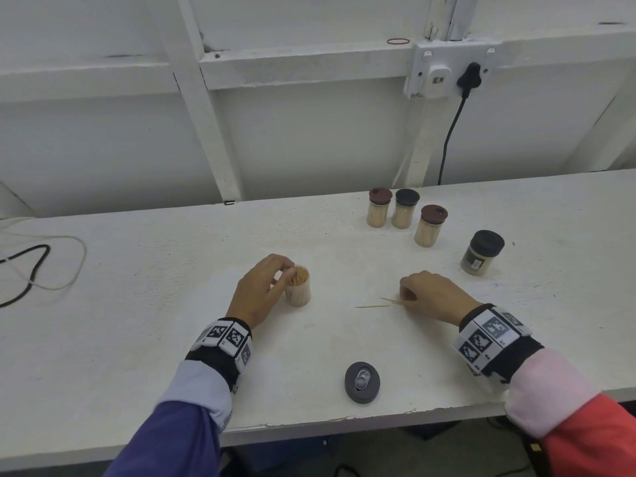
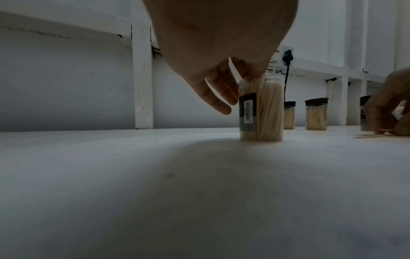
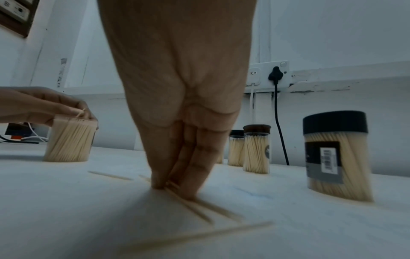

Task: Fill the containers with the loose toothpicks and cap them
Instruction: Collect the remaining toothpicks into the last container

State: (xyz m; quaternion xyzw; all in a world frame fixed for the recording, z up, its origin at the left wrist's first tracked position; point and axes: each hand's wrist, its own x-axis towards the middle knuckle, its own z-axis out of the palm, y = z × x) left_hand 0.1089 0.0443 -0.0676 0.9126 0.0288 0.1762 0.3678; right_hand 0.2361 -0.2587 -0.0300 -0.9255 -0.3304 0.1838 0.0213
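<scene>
Barcode label (image 2: 248,112) on open container (image 2: 261,108), left-wrist view only.

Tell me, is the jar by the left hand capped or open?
Open. The jar stands upright with toothpick tips bare at its mouth, and a grey lid lies apart on the table nearer the person.

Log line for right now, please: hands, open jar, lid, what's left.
left hand: feeding toothpick into open jar | right hand: pinching loose toothpicks on table | lid: off, near edge | capped jars: four

Loose toothpicks (image 3: 195,208) blurred under fingertips
</scene>
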